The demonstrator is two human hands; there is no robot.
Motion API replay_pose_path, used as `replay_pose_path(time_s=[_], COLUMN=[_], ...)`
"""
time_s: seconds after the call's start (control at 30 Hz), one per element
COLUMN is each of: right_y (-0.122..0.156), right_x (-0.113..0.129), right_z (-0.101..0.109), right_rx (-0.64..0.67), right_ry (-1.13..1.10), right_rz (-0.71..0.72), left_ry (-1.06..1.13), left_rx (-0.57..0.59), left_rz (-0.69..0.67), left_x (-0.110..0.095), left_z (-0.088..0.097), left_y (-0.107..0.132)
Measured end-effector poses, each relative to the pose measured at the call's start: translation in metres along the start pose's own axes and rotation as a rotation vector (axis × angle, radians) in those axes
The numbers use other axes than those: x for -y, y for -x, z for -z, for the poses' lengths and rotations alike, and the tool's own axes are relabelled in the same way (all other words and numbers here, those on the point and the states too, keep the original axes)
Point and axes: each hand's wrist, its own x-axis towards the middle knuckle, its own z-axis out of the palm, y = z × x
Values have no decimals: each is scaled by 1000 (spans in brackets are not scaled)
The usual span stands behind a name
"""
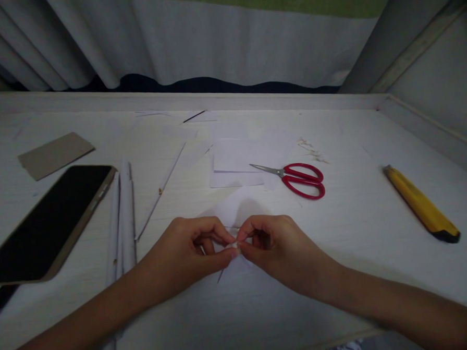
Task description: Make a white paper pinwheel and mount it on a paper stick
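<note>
My left hand (204,244) and my right hand (266,241) meet fingertip to fingertip over the white tabletop. Both are closed in a pinch on a small piece of white paper (232,231), most of it hidden by the fingers. A thin pointed end shows below my left thumb; I cannot make out what it belongs to. Beyond the hands lie flat white paper sheets (234,156). Red-handled scissors (296,179) rest at the sheets' right edge, blades pointing left. Left of my left hand lies a thin rolled paper stick (161,189) with a small brown spot.
A black phone (51,221) lies at the left beside several white paper rolls (122,217). Behind it is a piece of grey cardboard (56,154). A yellow box cutter (421,203) lies at the right. Small thin scraps (312,150) lie behind the scissors. A curtain (227,50) hangs beyond the table's raised back edge.
</note>
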Motion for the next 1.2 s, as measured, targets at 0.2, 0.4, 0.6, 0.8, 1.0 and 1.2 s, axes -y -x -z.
replay_pose_path(time_s=[0.2, 0.4, 0.6, 0.8, 1.0, 1.2], right_y=[-2, -1, -2, -1, 1, 0], right_x=[-3, 0, 4, 5, 7, 6], right_z=[5, 12, 19, 17, 14, 14], right_rx=[37, 88, 91, 72, 84, 108], right_ry=[-20, 10, 73, 55, 73, 81], right_rz=[12, 87, 122, 160, 153, 168], left_ry=[-19, -11, -8, 16, 82, 127], left_rx=[15, -13, -33, -13, -4, -26], left_rz=[-7, -28, -30, 0, 66, 99], left_x=[-2, -3, -6, -18, -26, -27], left_z=[1, 0, 2, 5, 6, 6], left_y=[0, 2, 4, 5, 7, 6])
